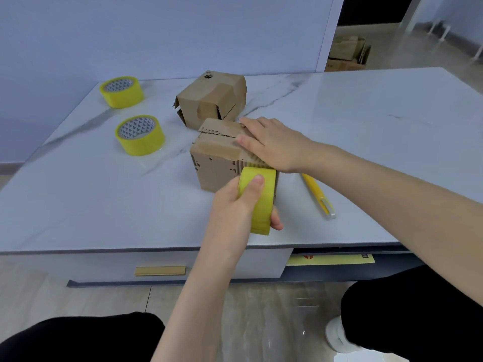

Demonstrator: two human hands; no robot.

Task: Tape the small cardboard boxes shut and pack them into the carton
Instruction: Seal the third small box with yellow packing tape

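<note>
My right hand lies flat, fingers spread and unclenched, pressing down on the top flaps of the near small cardboard box. The flaps meet along a jagged seam that runs out from under my fingertips toward the box's left edge. This box stands upright on the white marble-patterned tabletop, a little in from the front edge.

My left hand is wrapped around a roll of yellow packing tape, thumb across the outer face and fingers curled around the far side. The roll stands on edge, its upper part touching the near side of the box just below my right wrist. I cannot tell whether a strip already runs from the roll onto the cardboard.

A second small cardboard box sits just behind the first, tilted, with its side flaps loose and a dark scuff on top. It nearly touches the near box.

2 more yellow tape rolls lie flat on the left of the table: 1 nearer and 1 farther back, well apart from the boxes. A yellow utility knife lies on the table under my right forearm, just right of the near box.
</note>
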